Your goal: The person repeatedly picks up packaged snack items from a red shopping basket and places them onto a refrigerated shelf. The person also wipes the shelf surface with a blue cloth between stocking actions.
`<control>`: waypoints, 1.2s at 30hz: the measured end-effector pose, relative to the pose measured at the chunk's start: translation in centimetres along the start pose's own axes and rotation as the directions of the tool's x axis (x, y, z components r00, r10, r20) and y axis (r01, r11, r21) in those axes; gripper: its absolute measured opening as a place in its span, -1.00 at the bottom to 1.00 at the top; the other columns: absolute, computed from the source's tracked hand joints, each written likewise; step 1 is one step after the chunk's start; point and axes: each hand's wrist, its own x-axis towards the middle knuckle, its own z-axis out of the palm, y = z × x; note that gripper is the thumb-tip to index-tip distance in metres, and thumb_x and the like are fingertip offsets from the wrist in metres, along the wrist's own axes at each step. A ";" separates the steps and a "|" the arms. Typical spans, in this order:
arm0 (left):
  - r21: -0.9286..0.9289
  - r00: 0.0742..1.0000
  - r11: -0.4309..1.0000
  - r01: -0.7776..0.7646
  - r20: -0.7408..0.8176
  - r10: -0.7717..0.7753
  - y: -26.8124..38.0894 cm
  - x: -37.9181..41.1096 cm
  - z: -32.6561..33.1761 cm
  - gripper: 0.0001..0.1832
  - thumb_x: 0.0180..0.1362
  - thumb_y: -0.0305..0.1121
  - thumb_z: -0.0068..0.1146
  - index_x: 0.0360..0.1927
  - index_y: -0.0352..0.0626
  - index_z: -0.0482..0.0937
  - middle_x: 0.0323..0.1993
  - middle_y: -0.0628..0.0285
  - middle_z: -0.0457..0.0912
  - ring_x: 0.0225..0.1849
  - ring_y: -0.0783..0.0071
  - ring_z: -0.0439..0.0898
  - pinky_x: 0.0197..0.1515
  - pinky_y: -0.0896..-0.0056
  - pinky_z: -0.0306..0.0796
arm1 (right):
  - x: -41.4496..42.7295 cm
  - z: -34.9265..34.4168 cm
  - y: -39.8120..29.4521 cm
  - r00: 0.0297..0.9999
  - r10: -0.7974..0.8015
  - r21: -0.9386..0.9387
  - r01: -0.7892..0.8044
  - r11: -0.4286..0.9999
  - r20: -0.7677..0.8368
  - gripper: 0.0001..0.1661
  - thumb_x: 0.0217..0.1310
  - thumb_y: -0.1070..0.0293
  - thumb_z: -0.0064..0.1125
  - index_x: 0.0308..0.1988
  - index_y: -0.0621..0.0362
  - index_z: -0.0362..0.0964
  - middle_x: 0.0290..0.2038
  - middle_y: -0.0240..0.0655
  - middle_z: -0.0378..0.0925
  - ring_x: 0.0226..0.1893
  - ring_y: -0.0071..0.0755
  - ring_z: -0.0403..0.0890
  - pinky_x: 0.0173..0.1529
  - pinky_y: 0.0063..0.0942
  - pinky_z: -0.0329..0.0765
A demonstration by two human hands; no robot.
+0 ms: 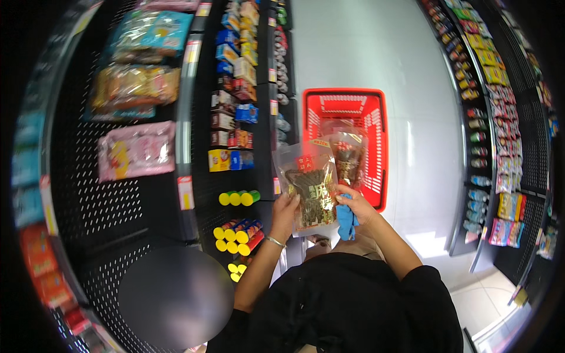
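Observation:
A clear plastic pouch of dark snack pieces [309, 207] with a printed front is held up before me. My left hand [284, 214] pinches its left edge, thumb on the front. My right hand [358, 207] is at the pouch's right edge and grips a blue cloth [347, 223] that hangs down from the fingers. Just behind is a second clear pouch with reddish-brown contents [351, 161]; whether it is in my right hand or rests in the basket, I cannot tell. Below both pouches stands a red plastic shopping basket [374, 150], partly hidden by them.
Left of me, a black perforated shelf [110, 198] bears plastic-wrapped packs [137, 152]. Beside it are shelves of boxed snacks [231, 114] and yellow-lidded canisters [231, 236]. Across the pale floor [415, 154], another shelf unit holds bottles [477, 205] and bagged goods [507, 132].

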 end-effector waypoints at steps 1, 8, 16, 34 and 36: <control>0.044 0.996 0.997 -0.070 -0.060 0.072 0.4 -1.0 -1.0 -0.80 0.24 -0.36 0.15 -0.10 -0.20 0.56 -0.35 0.40 0.59 -0.34 0.66 0.53 -0.29 0.58 0.43 | 0.0 0.8 0.3 0.995 -0.100 -0.168 0.103 0.980 0.024 -0.36 0.26 0.36 0.16 0.29 0.13 0.20 0.12 -0.33 0.45 -0.02 -0.51 0.51 0.06 -0.47 0.48; 0.484 0.780 0.789 -0.378 -0.292 0.553 0.3 -9.6 -6.1 -0.81 0.23 -0.36 0.09 -0.17 -0.26 0.58 -0.45 0.10 0.60 -0.47 0.39 0.58 -0.40 0.37 0.42 | -0.4 8.5 2.7 0.771 -0.487 -0.685 0.614 0.393 0.411 -0.27 0.22 0.47 0.12 0.35 0.22 0.08 0.10 -0.23 0.45 -0.21 -0.56 0.53 -0.08 -0.52 0.49; 0.430 0.482 0.673 -0.602 -0.476 0.736 1.1 -19.2 -10.2 -0.82 0.31 -0.46 0.00 -0.08 -0.28 0.56 -0.34 0.21 0.57 -0.27 0.50 0.54 -0.20 0.49 0.41 | -2.8 18.3 4.2 0.770 -0.304 -0.664 0.638 0.390 0.561 -0.15 0.15 0.58 0.09 0.40 0.13 -0.02 -0.05 -0.30 0.41 -0.17 -0.47 0.42 -0.07 -0.54 0.42; -0.006 0.202 0.507 -0.862 -0.921 0.333 -3.3 -45.2 -31.2 -0.78 0.25 -0.54 -0.06 -0.04 -0.27 0.48 -0.40 0.33 0.54 -0.43 0.55 0.51 -0.39 0.51 0.41 | -3.5 46.2 23.3 0.319 0.223 -0.383 0.846 0.371 0.921 -0.40 0.24 0.56 0.08 0.27 0.13 0.24 -0.05 -0.23 0.60 -0.14 -0.45 0.58 -0.04 -0.51 0.49; 0.219 -0.011 0.619 -0.754 -0.947 0.322 -4.3 -47.1 -33.8 -0.78 0.27 -0.48 -0.05 -0.04 -0.29 0.45 -0.37 0.29 0.56 -0.38 0.46 0.54 -0.33 0.45 0.44 | -4.5 47.8 25.3 0.287 0.229 -0.340 0.908 0.245 0.930 -0.42 0.24 0.54 0.09 0.25 0.16 0.25 0.04 -0.17 0.58 -0.09 -0.37 0.62 -0.05 -0.52 0.52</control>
